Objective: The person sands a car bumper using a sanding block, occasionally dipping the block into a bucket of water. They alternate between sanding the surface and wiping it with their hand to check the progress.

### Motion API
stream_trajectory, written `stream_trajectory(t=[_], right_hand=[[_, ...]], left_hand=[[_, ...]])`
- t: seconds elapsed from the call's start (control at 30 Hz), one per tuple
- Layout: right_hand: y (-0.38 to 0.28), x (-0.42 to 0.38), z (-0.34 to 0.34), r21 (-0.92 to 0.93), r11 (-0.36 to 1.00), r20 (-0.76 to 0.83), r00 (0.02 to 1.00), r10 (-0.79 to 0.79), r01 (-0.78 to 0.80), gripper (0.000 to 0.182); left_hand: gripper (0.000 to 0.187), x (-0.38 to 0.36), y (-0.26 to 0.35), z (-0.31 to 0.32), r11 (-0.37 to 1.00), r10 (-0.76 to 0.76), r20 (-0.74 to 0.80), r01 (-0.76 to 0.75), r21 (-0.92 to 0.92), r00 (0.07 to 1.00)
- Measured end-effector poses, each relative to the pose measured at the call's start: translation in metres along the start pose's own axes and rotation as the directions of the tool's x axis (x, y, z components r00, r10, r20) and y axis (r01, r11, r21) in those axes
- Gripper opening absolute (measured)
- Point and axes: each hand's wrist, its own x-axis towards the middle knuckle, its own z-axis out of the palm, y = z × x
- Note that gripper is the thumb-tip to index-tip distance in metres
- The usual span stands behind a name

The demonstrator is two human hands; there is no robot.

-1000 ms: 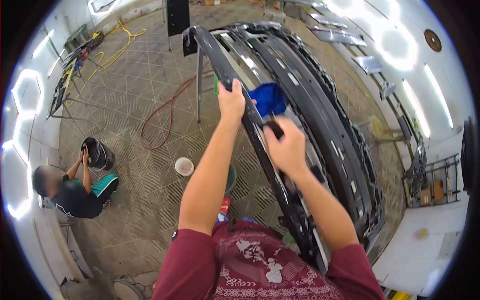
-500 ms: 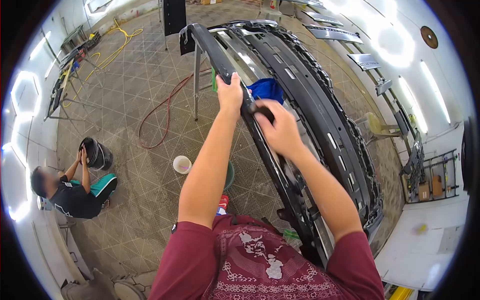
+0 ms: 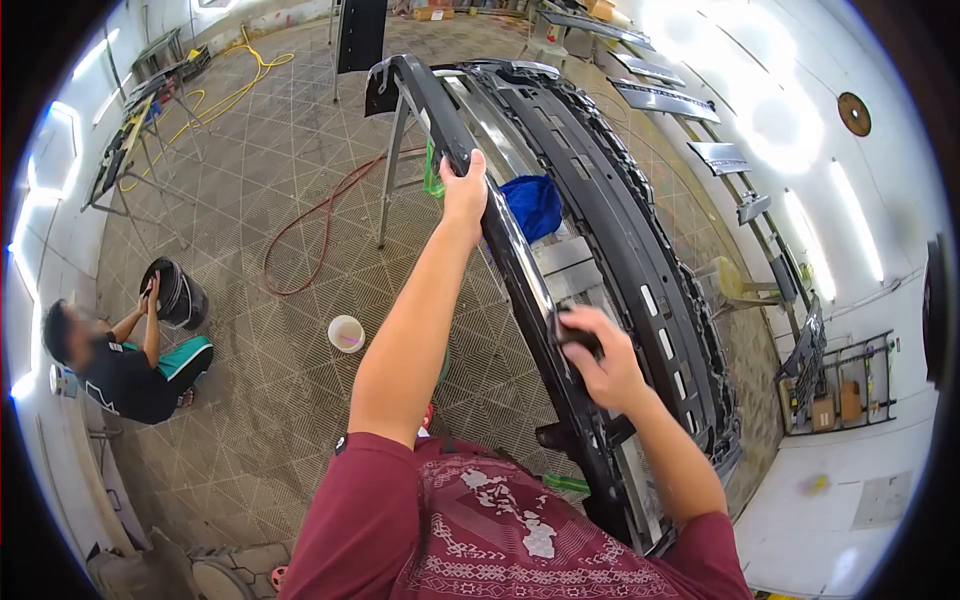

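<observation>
My left hand (image 3: 466,198) is closed around the long black car bumper (image 3: 515,265), near its far half, with the thumb on top. Farther down the same bumper, my right hand (image 3: 610,362) presses a dark pad (image 3: 580,335) flat to its surface. The pad's exact kind is hard to make out under the fingers. A glossy wet streak shows on the bumper between my hands. A blue cloth (image 3: 532,207) hangs just right of my left hand, between this bumper and a second black bumper (image 3: 590,180) beside it.
Metal stand legs (image 3: 392,170) hold up the bumper. On the floor are a white tub (image 3: 346,334), a red hose (image 3: 310,225) and a yellow hose (image 3: 262,65). A co-worker (image 3: 125,375) crouches at left, hands at a black bucket (image 3: 180,295). Panels (image 3: 660,98) rest on a rack at right.
My right hand has slid down the bumper toward me with the dark pad. My left hand keeps its hold in about the same place. The view has shifted slightly.
</observation>
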Motion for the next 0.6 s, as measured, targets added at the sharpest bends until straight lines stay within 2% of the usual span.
stream_trajectory(t=[0.03,0.1,0.17,0.23,0.3,0.37,0.4,0.43,0.5,0.53,0.6], right_hand=[[0.003,0.023,0.008,0.005,1.000,-0.014,1.000,-0.017,0.017,0.035],[0.012,0.078,0.026,0.011,0.997,-0.073,0.994,-0.075,0.076,0.032],[0.033,0.125,0.041,0.030,0.993,-0.147,0.983,-0.112,0.117,0.030],[0.039,0.143,0.048,0.110,0.993,-0.173,0.985,-0.013,0.033,0.031],[0.031,0.125,0.046,0.046,0.998,-0.211,0.977,-0.040,0.051,0.031],[0.015,0.078,0.033,0.008,0.998,-0.172,0.984,-0.053,0.055,0.032],[0.002,0.047,0.024,-0.015,0.999,-0.152,0.988,-0.035,0.034,0.033],[-0.009,0.015,0.016,-0.022,1.000,-0.140,0.990,-0.011,0.008,0.034],[-0.032,-0.043,0.000,-0.031,0.998,-0.134,0.990,0.043,-0.048,0.035],[-0.043,-0.065,-0.006,-0.032,0.997,-0.145,0.987,0.071,-0.077,0.035],[-0.055,-0.097,-0.014,-0.075,0.994,-0.221,0.973,0.063,-0.081,0.034]], left_hand=[[0.064,-0.007,0.009,0.002,1.000,-0.001,0.008,0.001,0.007,1.000],[0.085,-0.020,0.019,0.005,0.997,-0.029,0.045,0.032,-0.066,0.999],[0.079,-0.021,0.021,0.003,0.999,-0.010,0.057,0.013,-0.047,0.998],[0.081,-0.009,0.014,-0.002,0.995,0.098,0.031,-0.098,0.024,0.995],[0.084,-0.016,0.018,0.000,0.995,0.099,0.034,-0.099,0.001,0.995],[0.068,-0.036,0.036,0.003,0.994,0.034,0.074,-0.042,0.100,0.997],[0.089,0.020,0.001,-0.015,0.939,0.166,0.059,-0.176,0.296,0.984],[0.089,0.009,0.009,-0.013,0.938,0.167,0.061,-0.178,0.296,0.984],[0.125,-0.030,0.040,-0.003,0.788,0.244,0.075,-0.243,0.565,0.967],[0.125,-0.035,0.046,-0.001,0.782,0.244,0.080,-0.245,0.572,0.966],[0.132,-0.041,0.052,0.001,0.601,0.245,0.160,-0.280,0.749,0.956]])
